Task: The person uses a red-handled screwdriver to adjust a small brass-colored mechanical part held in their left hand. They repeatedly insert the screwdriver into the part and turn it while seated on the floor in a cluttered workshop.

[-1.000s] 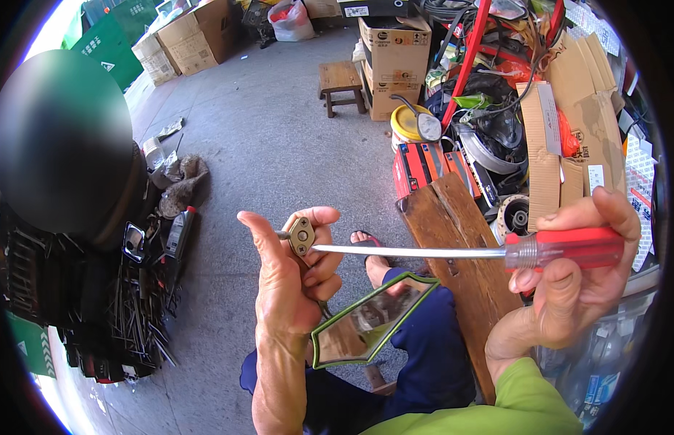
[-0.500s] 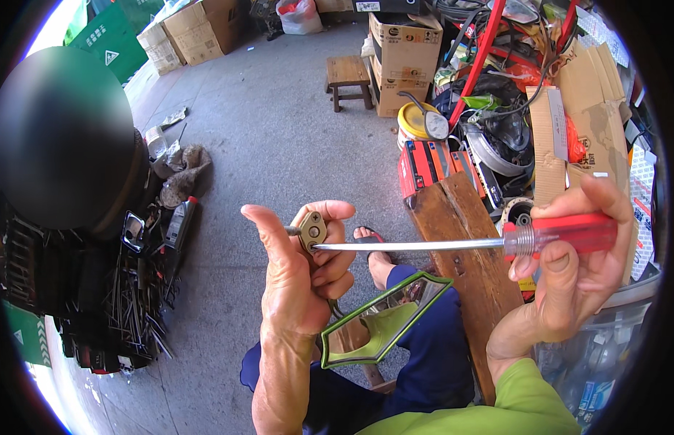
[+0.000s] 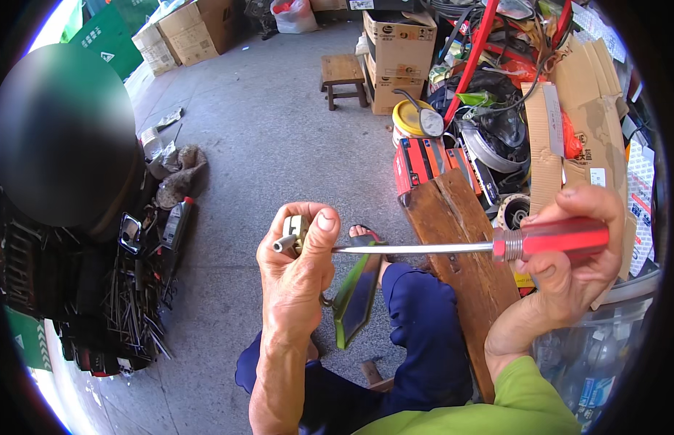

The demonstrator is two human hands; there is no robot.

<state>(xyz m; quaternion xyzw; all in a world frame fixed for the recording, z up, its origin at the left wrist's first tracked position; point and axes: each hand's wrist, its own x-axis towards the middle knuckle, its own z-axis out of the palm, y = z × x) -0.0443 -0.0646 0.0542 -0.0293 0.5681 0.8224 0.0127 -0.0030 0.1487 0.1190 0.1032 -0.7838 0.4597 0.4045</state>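
Observation:
My left hand [image 3: 295, 279] is closed on a brass-coloured mirror bracket [image 3: 296, 229] with a short metal stem pointing toward me. The attached green-rimmed mirror [image 3: 353, 304] hangs below, seen nearly edge-on. My right hand [image 3: 565, 275] grips the red handle of a long screwdriver [image 3: 424, 249]. Its shaft crosses horizontally to the bracket, where my left thumb hides the tip. My blue-trousered legs are underneath.
A wooden bench [image 3: 460, 275] runs along my right. Beyond stand red boxes [image 3: 417, 163], a yellow-lidded bucket [image 3: 408, 119], cardboard cartons [image 3: 398, 58] and a small stool [image 3: 340, 69]. Tools and metal parts [image 3: 138, 312] lie heaped at the left, beside a blurred dark shape.
My left hand has turned, bringing its thumb over the bracket and the stem toward me. The mirror has swung nearly edge-on; the screwdriver has shifted slightly left.

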